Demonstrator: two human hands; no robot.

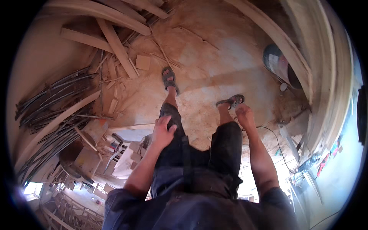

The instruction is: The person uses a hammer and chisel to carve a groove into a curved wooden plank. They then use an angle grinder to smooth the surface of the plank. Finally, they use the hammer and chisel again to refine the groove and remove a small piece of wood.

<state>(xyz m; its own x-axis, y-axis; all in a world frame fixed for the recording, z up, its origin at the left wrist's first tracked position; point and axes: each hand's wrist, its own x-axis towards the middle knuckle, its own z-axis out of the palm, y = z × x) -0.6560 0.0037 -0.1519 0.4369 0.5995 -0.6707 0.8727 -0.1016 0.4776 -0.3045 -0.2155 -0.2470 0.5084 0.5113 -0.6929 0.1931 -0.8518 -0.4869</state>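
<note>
Both bare hands are held in front of the body, and no tool is seen in either of them. By the left hand, nothing seems to be grasped: its fingers are softly bent and the thumb is kept apart from them. It is seen over the edge of the dark shorts; whether the cloth is touched cannot be told. The right hand is held farther to the side, with the fingers curled inward. Whether something small is enclosed there cannot be told, because the palm is hidden.

Just beyond the right hand, the right sandal is seen on the dusty floor, while the left sandal is set farther ahead. The feet are perhaps placed apart for balance.

At the left, thin dark rods are gathered in a loose bundle, and above them planks are piled crosswise. Probably these are kept at the side so that the middle can be walked on. Near the planks, a square wood piece is left flat. At the right, a dark round container is placed beside a long beam.
</note>
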